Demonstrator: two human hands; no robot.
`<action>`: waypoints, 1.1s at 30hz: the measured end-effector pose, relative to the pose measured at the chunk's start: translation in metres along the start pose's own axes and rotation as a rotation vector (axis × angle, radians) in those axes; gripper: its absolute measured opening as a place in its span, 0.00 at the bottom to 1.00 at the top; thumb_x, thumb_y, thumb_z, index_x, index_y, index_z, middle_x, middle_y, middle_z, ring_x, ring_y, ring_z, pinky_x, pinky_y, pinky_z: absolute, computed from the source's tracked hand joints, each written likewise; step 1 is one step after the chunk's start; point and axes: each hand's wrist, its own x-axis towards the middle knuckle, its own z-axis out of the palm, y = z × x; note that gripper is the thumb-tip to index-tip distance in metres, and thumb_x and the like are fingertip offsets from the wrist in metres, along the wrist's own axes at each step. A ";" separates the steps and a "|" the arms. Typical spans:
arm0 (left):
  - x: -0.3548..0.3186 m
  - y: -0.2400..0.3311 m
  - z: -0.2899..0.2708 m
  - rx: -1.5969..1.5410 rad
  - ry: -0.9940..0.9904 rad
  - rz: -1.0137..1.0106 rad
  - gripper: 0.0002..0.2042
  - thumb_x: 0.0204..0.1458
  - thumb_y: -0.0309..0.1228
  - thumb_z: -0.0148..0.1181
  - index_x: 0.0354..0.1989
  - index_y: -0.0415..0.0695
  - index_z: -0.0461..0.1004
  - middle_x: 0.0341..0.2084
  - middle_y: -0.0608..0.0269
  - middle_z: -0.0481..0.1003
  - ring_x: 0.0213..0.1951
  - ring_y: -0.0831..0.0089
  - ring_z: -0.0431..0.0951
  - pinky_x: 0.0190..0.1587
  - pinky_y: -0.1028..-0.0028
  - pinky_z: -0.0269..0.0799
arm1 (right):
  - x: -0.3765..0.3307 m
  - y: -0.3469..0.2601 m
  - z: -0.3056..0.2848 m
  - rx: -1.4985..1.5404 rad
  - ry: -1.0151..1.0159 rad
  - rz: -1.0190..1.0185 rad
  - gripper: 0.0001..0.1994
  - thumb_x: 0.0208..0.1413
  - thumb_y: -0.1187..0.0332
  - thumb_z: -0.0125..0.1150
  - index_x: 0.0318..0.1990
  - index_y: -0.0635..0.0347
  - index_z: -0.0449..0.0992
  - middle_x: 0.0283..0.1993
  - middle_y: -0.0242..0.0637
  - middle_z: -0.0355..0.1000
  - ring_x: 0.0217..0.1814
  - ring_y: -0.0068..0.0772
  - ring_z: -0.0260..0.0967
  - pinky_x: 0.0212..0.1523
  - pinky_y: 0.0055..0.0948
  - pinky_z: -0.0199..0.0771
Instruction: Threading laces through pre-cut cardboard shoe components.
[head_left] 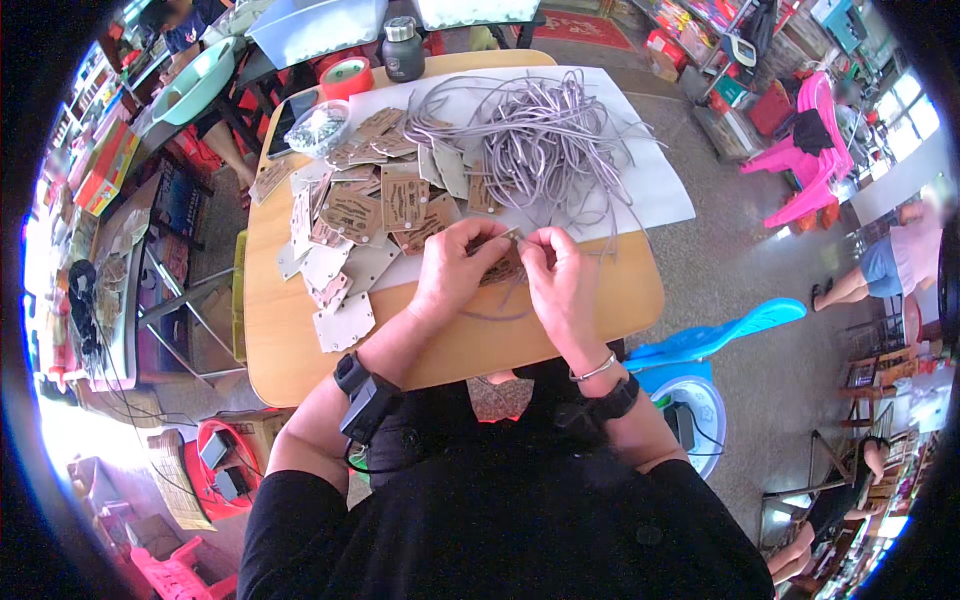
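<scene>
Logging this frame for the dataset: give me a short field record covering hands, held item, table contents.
left hand: pinches a brown leather tag at its left edge
right hand: fingers on the same tag, with a grey cord looping below it
cord pile: tangled grey cords on a white sheet
tag pile: brown and pale tags spread left of the cords
table: rounded wooden top
behind: dark bottle, red tape roll

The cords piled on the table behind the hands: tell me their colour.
The cords are pale lilac-grey, seen best in the head view.
</scene>
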 end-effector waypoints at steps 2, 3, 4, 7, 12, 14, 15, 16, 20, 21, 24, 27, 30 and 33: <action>0.000 0.002 0.000 0.022 -0.005 -0.021 0.10 0.46 0.29 0.61 0.35 0.36 0.75 0.27 0.57 0.77 0.30 0.73 0.76 0.35 0.75 0.71 | 0.000 -0.003 0.000 -0.129 0.024 -0.039 0.06 0.50 0.69 0.57 0.28 0.62 0.72 0.20 0.40 0.70 0.21 0.36 0.69 0.24 0.33 0.66; -0.001 0.003 0.000 0.003 0.002 0.009 0.10 0.46 0.29 0.61 0.35 0.36 0.75 0.27 0.57 0.77 0.30 0.73 0.76 0.35 0.75 0.71 | 0.000 -0.004 0.000 -0.135 0.030 -0.068 0.06 0.50 0.69 0.57 0.28 0.62 0.72 0.20 0.40 0.70 0.21 0.36 0.69 0.24 0.33 0.66; -0.001 0.004 0.000 0.061 0.011 0.046 0.09 0.46 0.28 0.61 0.34 0.37 0.75 0.27 0.56 0.76 0.30 0.71 0.76 0.35 0.75 0.71 | -0.001 -0.005 0.000 -0.161 0.024 -0.065 0.06 0.50 0.69 0.58 0.27 0.62 0.72 0.20 0.41 0.70 0.21 0.37 0.69 0.24 0.34 0.66; -0.002 0.007 0.000 0.114 0.036 0.114 0.08 0.45 0.27 0.61 0.34 0.37 0.75 0.28 0.54 0.76 0.31 0.67 0.77 0.35 0.73 0.71 | 0.000 -0.006 0.002 -0.191 0.027 -0.112 0.06 0.49 0.70 0.58 0.27 0.62 0.71 0.20 0.41 0.70 0.21 0.38 0.69 0.24 0.35 0.66; -0.004 0.008 0.000 0.176 0.069 0.248 0.07 0.44 0.26 0.61 0.32 0.38 0.75 0.28 0.54 0.75 0.30 0.62 0.77 0.34 0.70 0.72 | 0.002 -0.006 0.003 -0.172 0.021 -0.057 0.07 0.49 0.68 0.58 0.27 0.62 0.73 0.21 0.43 0.71 0.23 0.38 0.70 0.25 0.35 0.67; -0.005 0.007 0.001 0.235 0.092 0.322 0.06 0.44 0.25 0.61 0.32 0.40 0.76 0.27 0.54 0.74 0.29 0.60 0.76 0.33 0.70 0.72 | 0.004 -0.004 0.002 0.050 -0.070 0.163 0.10 0.50 0.64 0.55 0.30 0.64 0.75 0.23 0.45 0.72 0.25 0.37 0.71 0.28 0.34 0.68; -0.005 0.007 0.002 0.253 0.113 0.349 0.06 0.44 0.24 0.61 0.31 0.40 0.76 0.26 0.54 0.74 0.29 0.60 0.76 0.32 0.70 0.72 | 0.007 -0.003 0.001 0.039 -0.107 0.245 0.13 0.49 0.62 0.53 0.31 0.65 0.76 0.24 0.46 0.72 0.27 0.37 0.71 0.30 0.34 0.67; -0.005 0.007 0.003 0.257 0.130 0.387 0.05 0.43 0.23 0.61 0.31 0.40 0.76 0.26 0.55 0.74 0.28 0.60 0.76 0.31 0.70 0.72 | 0.010 -0.002 0.002 0.164 -0.124 0.285 0.13 0.48 0.62 0.54 0.28 0.65 0.76 0.23 0.44 0.72 0.26 0.35 0.70 0.29 0.33 0.66; -0.001 0.010 0.004 0.229 0.113 0.437 0.08 0.42 0.19 0.61 0.32 0.39 0.76 0.29 0.55 0.75 0.31 0.62 0.78 0.35 0.72 0.73 | 0.014 0.002 0.002 0.569 -0.170 0.443 0.06 0.48 0.68 0.59 0.28 0.61 0.75 0.20 0.24 0.65 0.20 0.12 0.57 0.20 0.17 0.53; -0.001 0.012 0.004 0.210 0.105 0.448 0.08 0.43 0.19 0.61 0.33 0.39 0.76 0.28 0.55 0.75 0.31 0.64 0.78 0.34 0.73 0.73 | 0.014 0.002 0.004 0.491 -0.139 0.409 0.06 0.49 0.68 0.58 0.29 0.62 0.75 0.21 0.25 0.66 0.20 0.12 0.58 0.20 0.17 0.55; -0.002 0.015 0.001 0.190 0.080 0.434 0.08 0.44 0.18 0.60 0.34 0.38 0.75 0.28 0.56 0.75 0.30 0.67 0.77 0.34 0.74 0.73 | 0.011 0.000 0.008 0.337 -0.109 0.231 0.07 0.51 0.69 0.57 0.32 0.64 0.74 0.22 0.26 0.69 0.21 0.15 0.60 0.22 0.18 0.59; -0.004 0.015 0.001 0.216 0.083 0.394 0.08 0.45 0.18 0.59 0.36 0.38 0.74 0.28 0.56 0.75 0.29 0.69 0.77 0.33 0.75 0.72 | 0.005 -0.001 0.003 0.168 -0.123 0.089 0.08 0.52 0.69 0.56 0.35 0.66 0.74 0.25 0.29 0.71 0.22 0.17 0.63 0.23 0.21 0.63; -0.004 0.014 0.003 0.255 0.093 0.400 0.09 0.45 0.18 0.58 0.36 0.38 0.74 0.27 0.56 0.75 0.28 0.69 0.76 0.32 0.75 0.72 | 0.003 0.000 0.000 0.025 -0.130 0.057 0.08 0.51 0.69 0.58 0.36 0.66 0.73 0.25 0.32 0.72 0.23 0.18 0.65 0.24 0.22 0.65; -0.004 0.014 0.003 0.267 0.091 0.418 0.09 0.45 0.18 0.58 0.37 0.38 0.74 0.27 0.56 0.74 0.27 0.68 0.76 0.32 0.75 0.72 | 0.001 0.001 0.003 -0.023 -0.077 0.027 0.07 0.51 0.71 0.57 0.35 0.66 0.73 0.24 0.32 0.72 0.23 0.18 0.65 0.24 0.21 0.65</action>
